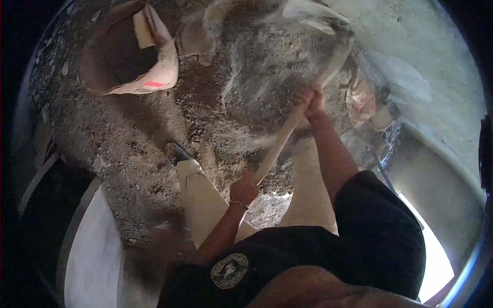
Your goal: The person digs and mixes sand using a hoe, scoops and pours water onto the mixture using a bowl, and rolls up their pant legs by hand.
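Observation:
Both of my hands grip the long wooden handle of a hoe (280, 142), which slants from near my waist up to the right. My left hand (244, 189), with a bracelet at the wrist, is closed around the lower end. Farther up, my right hand (310, 100) wraps the handle in a fist. The tool's pale head (316, 16) is smeared by motion, so its exact shape is unclear. Below it lies a heap of grey, sandy material (272, 61), also partly blurred.
An open paper sack (167, 69) with a red mark stands at the upper left. A crumpled bag (361, 102) lies by the pale wall (436, 77) on the right. My sandalled foot (178, 153) rests on rough, gravelly ground (133, 154). A white panel (95, 251) is at lower left.

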Demonstrator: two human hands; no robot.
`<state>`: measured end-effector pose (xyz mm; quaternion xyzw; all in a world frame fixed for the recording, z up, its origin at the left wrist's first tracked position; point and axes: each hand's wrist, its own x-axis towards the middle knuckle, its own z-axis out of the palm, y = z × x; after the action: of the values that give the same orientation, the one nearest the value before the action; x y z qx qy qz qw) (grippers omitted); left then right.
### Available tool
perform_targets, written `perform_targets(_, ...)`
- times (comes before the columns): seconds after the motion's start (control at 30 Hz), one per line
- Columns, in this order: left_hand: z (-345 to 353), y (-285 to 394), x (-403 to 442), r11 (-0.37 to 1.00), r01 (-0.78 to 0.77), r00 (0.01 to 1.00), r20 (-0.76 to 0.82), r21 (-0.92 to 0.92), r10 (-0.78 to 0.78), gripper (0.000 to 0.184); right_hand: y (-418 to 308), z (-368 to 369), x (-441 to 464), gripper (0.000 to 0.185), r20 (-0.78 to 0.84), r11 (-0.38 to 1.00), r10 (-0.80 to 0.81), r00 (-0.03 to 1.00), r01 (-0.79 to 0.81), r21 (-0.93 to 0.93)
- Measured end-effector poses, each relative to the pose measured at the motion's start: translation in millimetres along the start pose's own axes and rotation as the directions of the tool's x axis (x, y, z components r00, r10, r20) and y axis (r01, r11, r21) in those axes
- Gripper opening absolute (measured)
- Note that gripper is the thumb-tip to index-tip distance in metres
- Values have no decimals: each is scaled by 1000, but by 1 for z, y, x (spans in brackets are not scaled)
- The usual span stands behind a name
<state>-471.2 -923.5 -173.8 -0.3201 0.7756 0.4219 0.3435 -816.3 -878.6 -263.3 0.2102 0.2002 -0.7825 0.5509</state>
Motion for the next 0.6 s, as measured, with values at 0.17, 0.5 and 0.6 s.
perform_targets(0.17,-18,30,-15,987,161,978,135,18,-161,32,57,-92,39,21,-427,993,95,899,-57,99)
perform_targets(0.5,-122,154,-77,186,593,734,621,-783,273,38,32,-7,-43,24,-772,902,-33,635,-314,-296)
perform_targets(0.6,-171,223,-64,5,550,775,512,-835,369,34,-10,-24,-31,28,-748,768,28,663,-494,-409)
